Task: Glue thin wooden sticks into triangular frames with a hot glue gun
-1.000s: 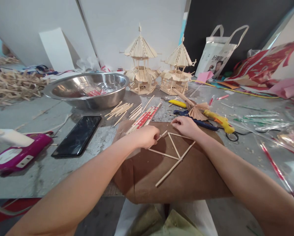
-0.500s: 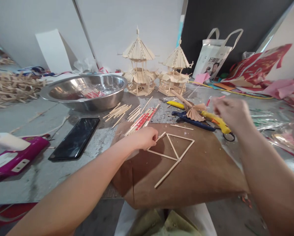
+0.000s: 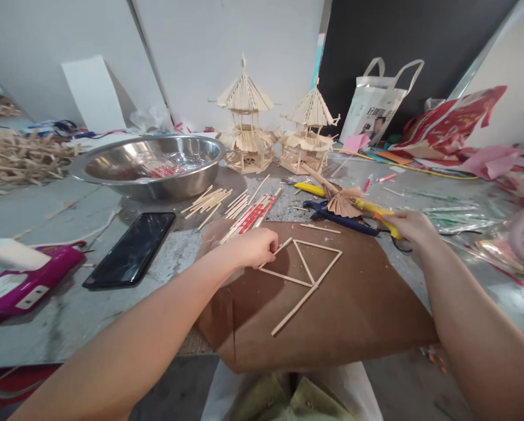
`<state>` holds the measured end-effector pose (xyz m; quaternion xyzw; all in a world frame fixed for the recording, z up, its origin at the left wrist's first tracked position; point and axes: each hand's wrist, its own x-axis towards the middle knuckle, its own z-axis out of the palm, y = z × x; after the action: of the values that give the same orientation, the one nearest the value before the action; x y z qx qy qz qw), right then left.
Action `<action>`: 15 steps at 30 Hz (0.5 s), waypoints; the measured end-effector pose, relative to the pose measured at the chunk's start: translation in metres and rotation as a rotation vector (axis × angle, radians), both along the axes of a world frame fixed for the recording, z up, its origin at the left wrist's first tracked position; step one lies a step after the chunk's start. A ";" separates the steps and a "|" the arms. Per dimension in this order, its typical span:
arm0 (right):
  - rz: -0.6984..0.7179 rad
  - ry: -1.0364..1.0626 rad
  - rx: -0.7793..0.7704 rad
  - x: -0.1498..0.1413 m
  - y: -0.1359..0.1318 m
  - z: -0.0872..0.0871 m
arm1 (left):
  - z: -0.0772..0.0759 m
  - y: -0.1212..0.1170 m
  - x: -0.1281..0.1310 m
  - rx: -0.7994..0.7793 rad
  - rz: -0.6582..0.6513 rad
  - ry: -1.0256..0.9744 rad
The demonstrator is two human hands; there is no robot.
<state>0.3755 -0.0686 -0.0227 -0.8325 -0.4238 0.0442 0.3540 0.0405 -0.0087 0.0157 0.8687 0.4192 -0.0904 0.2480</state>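
Note:
My left hand (image 3: 260,248) is closed in a pinch on a thin wooden stick (image 3: 283,245) at the upper left side of a flat stick frame (image 3: 327,269). The frame lies on a brown board (image 3: 358,304), with one diagonal stick inside it and one long stick running out toward me. My right hand (image 3: 413,227) has its fingers around the handle end of a yellow hot glue gun (image 3: 371,209), right of the board. A single loose stick (image 3: 320,228) lies along the board's far edge.
Wooden sticks (image 3: 207,200), some in red-printed wrappers (image 3: 255,215), lie beyond the board. A phone (image 3: 130,248) and steel basin (image 3: 148,166) are left. Two stick pagodas (image 3: 245,123) stand behind. Blue-handled pliers (image 3: 343,220) and a yellow utility knife (image 3: 309,188) lie near the glue gun.
My right hand has left the far edge of the board, swung right and closed on the glue gun. My left hand still pinches the stick, whose far end now meets the frame's top corner.

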 end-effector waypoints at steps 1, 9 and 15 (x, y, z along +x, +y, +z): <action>-0.035 0.048 0.010 -0.001 0.000 0.000 | 0.000 0.000 0.000 0.002 -0.005 -0.001; -0.096 0.261 0.117 -0.023 -0.001 0.013 | -0.001 0.001 0.000 -0.010 -0.018 -0.005; -0.089 -0.151 0.136 -0.031 -0.001 0.013 | -0.001 0.001 0.000 -0.010 -0.026 -0.002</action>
<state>0.3443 -0.0694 -0.0096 -0.8256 -0.4139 -0.0633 0.3781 0.0401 -0.0073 0.0151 0.8729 0.4074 -0.0949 0.2513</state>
